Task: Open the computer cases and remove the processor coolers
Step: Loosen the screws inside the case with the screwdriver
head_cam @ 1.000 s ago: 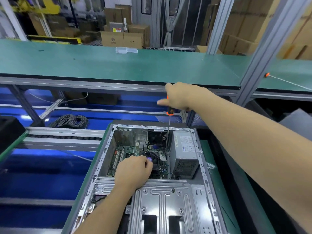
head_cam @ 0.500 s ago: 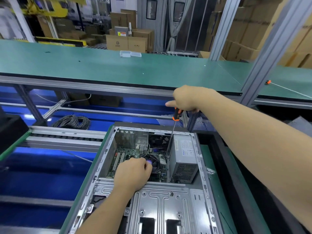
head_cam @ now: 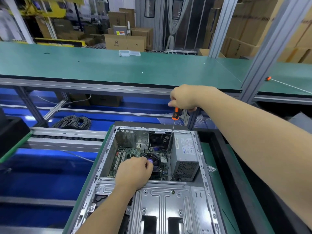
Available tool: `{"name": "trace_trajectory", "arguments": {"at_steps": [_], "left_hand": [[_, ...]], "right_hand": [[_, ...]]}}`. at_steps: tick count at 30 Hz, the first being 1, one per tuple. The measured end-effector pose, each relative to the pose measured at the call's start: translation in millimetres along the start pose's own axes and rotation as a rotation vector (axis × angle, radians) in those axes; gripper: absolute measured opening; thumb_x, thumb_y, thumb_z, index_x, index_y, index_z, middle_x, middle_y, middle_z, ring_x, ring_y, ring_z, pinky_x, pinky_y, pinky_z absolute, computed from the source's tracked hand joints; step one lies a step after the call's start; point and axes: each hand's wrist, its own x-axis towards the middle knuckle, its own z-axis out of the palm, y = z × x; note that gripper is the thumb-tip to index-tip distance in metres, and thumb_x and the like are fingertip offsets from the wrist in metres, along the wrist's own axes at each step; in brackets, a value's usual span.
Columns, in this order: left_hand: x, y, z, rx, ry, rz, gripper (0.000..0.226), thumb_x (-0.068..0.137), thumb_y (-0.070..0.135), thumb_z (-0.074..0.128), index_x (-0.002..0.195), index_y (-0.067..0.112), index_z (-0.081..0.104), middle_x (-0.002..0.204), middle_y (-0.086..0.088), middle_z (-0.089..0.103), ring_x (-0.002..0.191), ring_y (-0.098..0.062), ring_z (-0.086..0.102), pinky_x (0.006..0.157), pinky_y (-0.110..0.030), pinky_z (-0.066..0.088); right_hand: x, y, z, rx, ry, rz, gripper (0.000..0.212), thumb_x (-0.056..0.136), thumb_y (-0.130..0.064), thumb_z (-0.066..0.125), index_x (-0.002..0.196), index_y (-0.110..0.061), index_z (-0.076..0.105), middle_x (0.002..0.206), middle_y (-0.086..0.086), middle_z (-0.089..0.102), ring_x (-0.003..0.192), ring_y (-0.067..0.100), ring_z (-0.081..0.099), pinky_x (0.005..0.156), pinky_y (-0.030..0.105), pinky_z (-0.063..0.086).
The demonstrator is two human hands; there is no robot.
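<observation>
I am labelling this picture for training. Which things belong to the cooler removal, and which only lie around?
Part of the job: open computer case; processor cooler under the left hand; screwdriver gripped by the right hand.

Lying about: cable coil; clear plastic boxes; cardboard cartons.

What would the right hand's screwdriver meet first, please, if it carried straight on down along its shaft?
Probably the green motherboard beside the grey metal power supply box: the right hand holds the orange-handled screwdriver pointing down there, perhaps at a cooler screw. Depth is unclear.
</observation>
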Motion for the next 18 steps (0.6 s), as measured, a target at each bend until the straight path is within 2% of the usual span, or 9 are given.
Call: {"name": "trace_trajectory", "arguments": {"at_steps": [1,3,6,9,10,13,15,16,18], "left_hand": [[0.0,0.1,0.1,0.000,-0.001,-0.001,0.044,0.093,0.045,0.037,0.059,0.018,0.042,0.048,0.004,0.046,0.041,-0.007,0.038,0.041,-0.026,0.021],[0.4,-0.2,0.5,-0.004,-0.006,0.001,0.044,0.093,0.045,0.036,0.059,0.018,0.042,0.048,0.004,0.047,0.042,-0.008,0.039,0.041,-0.025,0.023],[0.4,-0.7,1.8,-0.012,-0.005,0.006,0.044,0.093,0.045,0.037,0.058,0.018,0.042,0.048,0.003,0.047,0.042,-0.008,0.040,0.041,-0.025,0.023],[0.3,-1.1,2.3,-0.012,0.001,0.011,0.044,0.093,0.045,0.036,0.058,0.018,0.041,0.048,0.004,0.046,0.042,-0.007,0.040,0.041,-0.025,0.022],[0.3,-1.2,2.5,-0.011,0.000,0.011,0.044,0.093,0.045,0.036,0.058,0.018,0.041,0.048,0.004,0.046,0.042,-0.007,0.039,0.041,-0.025,0.022],[0.4,-1.3,2.7,-0.004,-0.010,0.010,0.044,0.093,0.045,0.037,0.058,0.018,0.041,0.048,0.003,0.046,0.042,-0.008,0.038,0.041,-0.025,0.020],[0.8,-1.0,2.4,-0.001,-0.012,0.003,0.044,0.093,0.045,0.036,0.059,0.018,0.042,0.049,0.003,0.047,0.042,-0.008,0.038,0.041,-0.026,0.021],[1.0,-0.8,2.2,-0.001,-0.012,0.000,0.044,0.093,0.046,0.036,0.059,0.018,0.042,0.050,0.003,0.047,0.042,-0.008,0.038,0.041,-0.026,0.021],[0.9,-0.7,1.6,0.002,-0.014,-0.003,0.045,0.094,0.046,0.037,0.059,0.018,0.042,0.050,0.003,0.047,0.043,-0.008,0.038,0.042,-0.026,0.021]], "right_hand": [[-0.5,-1.3,-0.8,0.015,-0.030,-0.022,0.016,0.101,-0.028,0.050,0.106,-0.014,0.055,0.092,0.010,0.062,0.059,0.027,0.067,0.070,0.043,0.061],[-2.9,-3.7,-2.1,0.022,-0.068,-0.009,0.021,0.099,-0.029,0.052,0.116,-0.019,0.048,0.100,0.010,0.060,0.068,0.030,0.071,0.068,0.045,0.061],[-5.3,-5.2,-3.5,-0.109,0.002,0.065,0.045,0.103,-0.047,0.044,0.093,-0.004,0.054,0.079,0.010,0.059,0.055,0.023,0.059,0.049,0.033,0.045],[-5.2,-0.5,-1.4,-0.050,-0.038,-0.002,0.024,0.101,-0.033,0.053,0.113,-0.012,0.055,0.101,0.010,0.061,0.063,0.027,0.063,0.060,0.038,0.056],[-7.0,-0.3,-1.7,-0.032,-0.050,0.010,0.027,0.100,-0.036,0.055,0.115,-0.014,0.053,0.103,0.009,0.060,0.062,0.027,0.064,0.060,0.038,0.057],[-6.1,0.7,-1.9,-0.115,-0.012,0.058,0.041,0.103,-0.046,0.045,0.092,-0.008,0.054,0.084,0.009,0.060,0.059,0.022,0.058,0.052,0.031,0.047],[-3.0,3.4,0.1,-0.064,-0.027,0.012,0.018,0.101,-0.033,0.052,0.104,-0.015,0.055,0.096,0.008,0.061,0.076,0.029,0.066,0.068,0.040,0.056],[-3.8,4.5,0.4,-0.025,-0.045,-0.007,0.018,0.097,-0.030,0.057,0.111,-0.020,0.052,0.100,0.006,0.060,0.081,0.032,0.068,0.073,0.044,0.059],[-7.0,4.9,1.5,-0.023,-0.033,0.025,0.032,0.095,-0.044,0.059,0.109,-0.018,0.049,0.092,0.004,0.057,0.068,0.029,0.068,0.063,0.040,0.057]]}}
